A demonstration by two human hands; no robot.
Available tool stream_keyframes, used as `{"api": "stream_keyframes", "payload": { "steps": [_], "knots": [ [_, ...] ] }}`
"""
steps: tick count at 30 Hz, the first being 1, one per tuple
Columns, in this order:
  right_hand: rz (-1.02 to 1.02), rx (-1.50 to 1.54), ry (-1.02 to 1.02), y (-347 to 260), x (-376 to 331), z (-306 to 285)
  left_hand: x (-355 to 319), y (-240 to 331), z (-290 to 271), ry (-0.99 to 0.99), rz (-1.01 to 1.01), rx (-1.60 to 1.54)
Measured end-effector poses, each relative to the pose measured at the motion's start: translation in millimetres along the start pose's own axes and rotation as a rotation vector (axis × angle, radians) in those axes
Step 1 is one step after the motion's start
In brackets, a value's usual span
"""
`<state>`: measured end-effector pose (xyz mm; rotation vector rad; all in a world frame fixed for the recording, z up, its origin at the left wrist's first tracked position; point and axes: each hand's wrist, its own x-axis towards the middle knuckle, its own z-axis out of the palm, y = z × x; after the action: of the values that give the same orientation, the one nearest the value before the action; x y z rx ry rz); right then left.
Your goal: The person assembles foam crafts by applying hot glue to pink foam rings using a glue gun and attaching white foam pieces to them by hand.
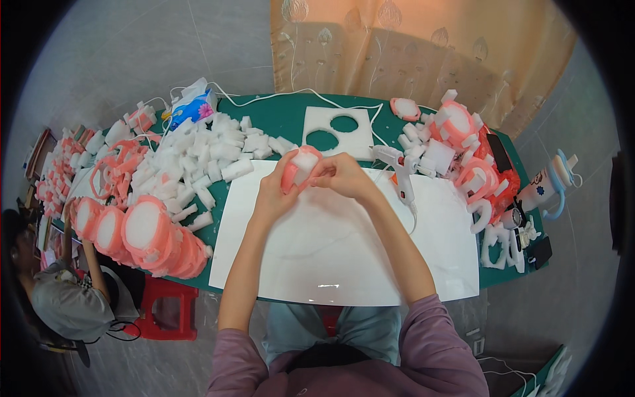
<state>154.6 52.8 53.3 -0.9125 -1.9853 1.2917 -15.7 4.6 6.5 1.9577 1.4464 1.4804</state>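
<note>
Over the white sheet [344,245], a small pink-and-white foam piece [305,162] is raised between my two hands. My left hand [274,190] wraps round its left side, fingers closed on it. From the right, my right hand [344,177] pinches its lower right edge with thumb and fingertips. Part of the piece is hidden behind the fingers. A white hot glue gun [401,173] lies just right of my right hand, nozzle toward the far left. Beyond the hands lies a white foam board [357,142] with two round holes.
Many white foam chunks [192,155] are heaped at left, beside round pink-and-white foam pieces [147,226]. More pink foam pieces [456,126] sit at right near a dark phone [499,153] and a tumbler [539,190]. White cords cross the green table [264,106]. Another person [73,298] sits at left.
</note>
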Motion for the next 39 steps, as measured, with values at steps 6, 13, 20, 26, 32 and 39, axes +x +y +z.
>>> {"api": "stream_keyframes", "payload": {
  "steps": [6,13,20,26,32,39],
  "knots": [
    [-0.081,0.094,-0.01,-49.2,-26.3,-40.4,-0.1,2.5,-1.7,0.004,-0.009,0.069],
    [-0.48,0.307,0.533,-73.4,-74.5,-94.5,-0.6,2.3,-2.7,0.01,-0.013,0.056],
    [-0.895,0.817,0.579,-86.7,-154.0,-144.6,0.1,0.9,2.0,0.03,0.027,0.055],
    [-0.711,0.509,0.632,-60.0,-223.5,-155.8,-3.5,1.6,-1.6,0.02,-0.045,0.054],
    [-0.363,0.328,1.255,42.3,-454.4,-196.4,0.3,2.6,6.8,0.063,-0.062,0.023],
    [0.467,0.514,1.879,239.1,-665.3,-58.7,-4.1,9.2,-2.7,0.08,-0.146,0.012]
  ]
}}
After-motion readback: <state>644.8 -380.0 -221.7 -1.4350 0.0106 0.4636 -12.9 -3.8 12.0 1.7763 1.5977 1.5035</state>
